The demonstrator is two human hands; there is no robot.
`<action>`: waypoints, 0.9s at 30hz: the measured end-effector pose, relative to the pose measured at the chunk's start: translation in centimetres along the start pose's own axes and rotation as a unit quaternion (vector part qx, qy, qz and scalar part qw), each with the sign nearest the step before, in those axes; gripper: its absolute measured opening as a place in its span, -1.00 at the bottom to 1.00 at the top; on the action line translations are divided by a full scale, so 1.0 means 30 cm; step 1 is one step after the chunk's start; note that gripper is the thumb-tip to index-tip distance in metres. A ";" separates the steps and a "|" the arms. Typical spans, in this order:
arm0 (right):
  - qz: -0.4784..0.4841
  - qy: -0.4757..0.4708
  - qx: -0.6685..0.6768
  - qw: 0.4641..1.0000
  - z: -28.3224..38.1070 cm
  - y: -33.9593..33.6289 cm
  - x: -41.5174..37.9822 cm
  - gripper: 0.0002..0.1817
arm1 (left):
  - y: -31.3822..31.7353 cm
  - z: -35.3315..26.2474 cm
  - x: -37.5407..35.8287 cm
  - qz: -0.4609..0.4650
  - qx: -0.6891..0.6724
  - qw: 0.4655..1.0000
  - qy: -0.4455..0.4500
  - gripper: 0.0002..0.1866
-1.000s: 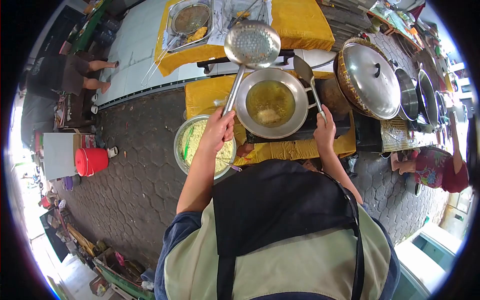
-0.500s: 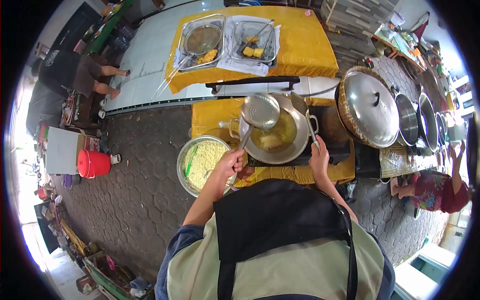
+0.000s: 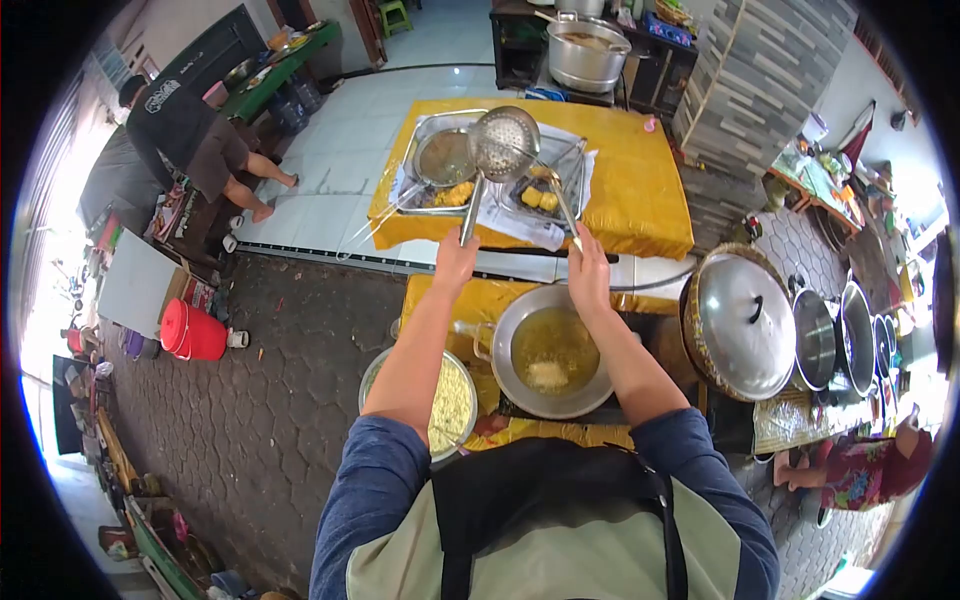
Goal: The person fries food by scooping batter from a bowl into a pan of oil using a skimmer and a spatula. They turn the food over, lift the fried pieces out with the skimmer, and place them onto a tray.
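Observation:
My left hand (image 3: pixel 457 257) is closed on the handle of a perforated skimmer (image 3: pixel 503 143), held out over the far yellow table. My right hand (image 3: pixel 588 268) grips a metal spatula (image 3: pixel 564 205), its tip close to the skimmer above the right-hand glass tray (image 3: pixel 577 185). Yellow fried pieces (image 3: pixel 540 198) lie in that tray. The left-hand tray (image 3: pixel 408 190) holds a round strainer (image 3: pixel 445 157) and golden fried food (image 3: pixel 455 195). Nearer me, a wok (image 3: pixel 503 375) of oil has a pale piece (image 3: pixel 548 375) frying in it. What the skimmer holds cannot be made out.
A bowl of pale yellow mixture (image 3: pixel 455 405) stands left of the wok, partly behind my left arm. A large lidded pot (image 3: pixel 745 325) is at the right. A red bucket (image 3: pixel 193 330) stands on the left floor. One person (image 3: pixel 190 125) is far left, another (image 3: pixel 870 470) far right.
Both hands have moved forward from the wok to the trays, carrying the skimmer and spatula. The view has tilted up, showing a large pot at the back.

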State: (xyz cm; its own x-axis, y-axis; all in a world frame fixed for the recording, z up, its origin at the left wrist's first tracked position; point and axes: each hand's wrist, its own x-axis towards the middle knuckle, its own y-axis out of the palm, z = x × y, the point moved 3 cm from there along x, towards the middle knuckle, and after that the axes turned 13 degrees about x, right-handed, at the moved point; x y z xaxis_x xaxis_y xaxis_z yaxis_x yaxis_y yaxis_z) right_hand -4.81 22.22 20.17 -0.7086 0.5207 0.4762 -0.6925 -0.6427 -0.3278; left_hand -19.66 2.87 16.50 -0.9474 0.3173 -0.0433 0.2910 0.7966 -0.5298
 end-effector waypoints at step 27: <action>-0.023 -0.023 -0.039 0.999 -0.351 -0.038 -0.096 -0.63 | 0.079 -0.064 0.011 -0.045 -0.011 0.999 0.020 -0.67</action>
State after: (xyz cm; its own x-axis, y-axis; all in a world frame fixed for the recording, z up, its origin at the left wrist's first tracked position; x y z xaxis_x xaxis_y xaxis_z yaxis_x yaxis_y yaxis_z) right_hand -3.40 27.38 10.60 -0.6707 0.5210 0.5279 -0.7335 -0.5718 -0.3675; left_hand -19.01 5.86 16.85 -0.9638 0.2639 0.0383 0.2081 0.8344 -0.5104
